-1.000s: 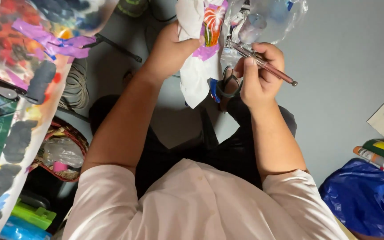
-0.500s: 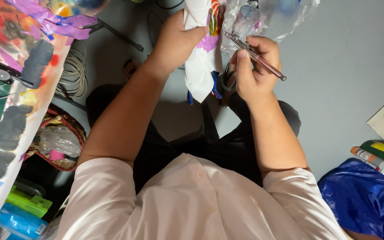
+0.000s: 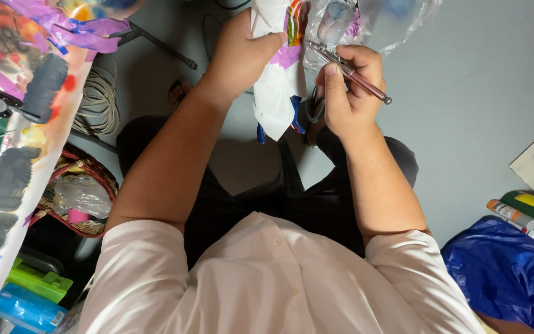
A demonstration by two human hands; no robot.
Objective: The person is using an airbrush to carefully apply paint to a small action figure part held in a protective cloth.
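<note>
A: Logging surroundings, nearest first. What is lying around?

B: A blue plastic bag [image 3: 505,272] is sitting lower right, cans [image 3: 529,210] beside it. On the left a wicker basket [image 3: 78,198] is holding crumpled clear plastic and a pink roll, under a paint-smeared sheet [image 3: 20,142].

A: And the hands?

B: The left hand [image 3: 239,55] is clamping a white sheet [image 3: 276,93] streaked purple and orange, up at top centre. The right hand [image 3: 347,93] is closing round a slim metal airbrush [image 3: 350,73], its tip touching the sheet; clear plastic [image 3: 397,18] is hanging behind.
</note>
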